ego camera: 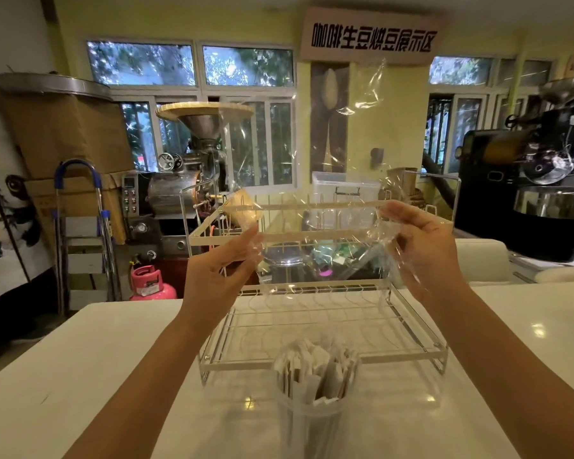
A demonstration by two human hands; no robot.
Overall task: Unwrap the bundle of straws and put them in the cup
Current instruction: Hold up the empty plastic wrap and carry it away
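Note:
A clear plastic cup [312,422] stands on the white table near the front edge, packed with several paper-wrapped straws [315,369] standing upright. Above it, I hold a large sheet of clear plastic wrap [315,180] stretched between both hands at chest height. My left hand [226,263] pinches the wrap's left lower edge. My right hand [421,240] grips its crumpled right edge. The wrap rises up in front of the rack and the windows. No straws are in the wrap.
A white wire dish rack [322,326] with two tiers stands just behind the cup. The white table [96,376] spreads left and right. Beyond it are coffee roasting machines [186,180], a pink gas cylinder [150,283] and a step ladder [80,233].

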